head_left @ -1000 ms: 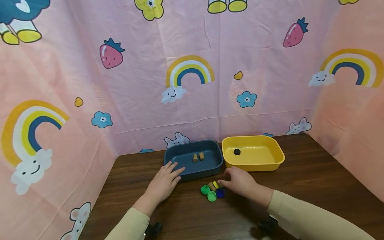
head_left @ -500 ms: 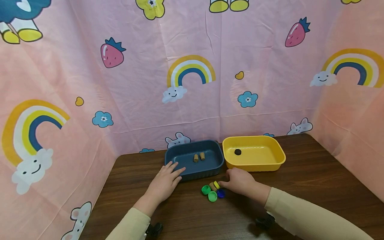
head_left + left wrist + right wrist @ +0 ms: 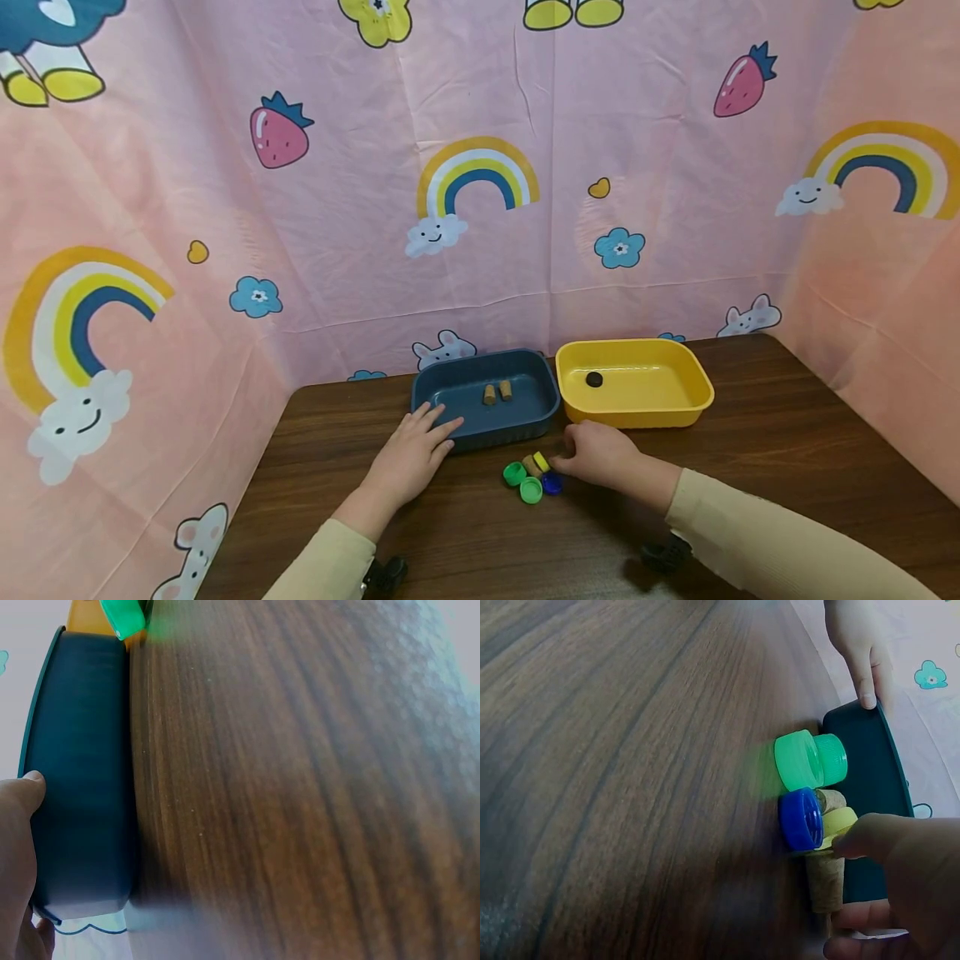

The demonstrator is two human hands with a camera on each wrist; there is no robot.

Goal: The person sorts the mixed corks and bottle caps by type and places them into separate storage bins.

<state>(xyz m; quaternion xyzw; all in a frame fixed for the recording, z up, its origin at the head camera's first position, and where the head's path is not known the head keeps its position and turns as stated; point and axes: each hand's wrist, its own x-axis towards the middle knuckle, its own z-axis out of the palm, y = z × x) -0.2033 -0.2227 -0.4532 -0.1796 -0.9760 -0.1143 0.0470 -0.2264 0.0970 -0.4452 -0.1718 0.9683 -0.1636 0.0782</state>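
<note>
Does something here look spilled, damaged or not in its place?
Nothing looks spilled or damaged. Slightly odd, perhaps: a cork lies among loose caps on the table, while two other corks sit inside the blue tray.

A hand could pass over the brown tabletop (image 3: 480, 542) at the lower middle of the head view, between left sleeve (image 3: 326, 562) and right sleeve (image 3: 765, 533), or right of the yellow tray (image 3: 637, 418). At centre, two green caps (image 3: 531, 490), a blue cap (image 3: 552, 483), a yellow cap (image 3: 542, 461) and a cork stopper (image 3: 531, 466) bunch together, the right hand (image 3: 600, 450) and a second cork (image 3: 825, 885) blocking their right side. Behind stands the blue tray (image 3: 502, 435), the left hand (image 3: 411, 450) at its near-left corner, with scarcely a gap to the yellow tray.
</note>
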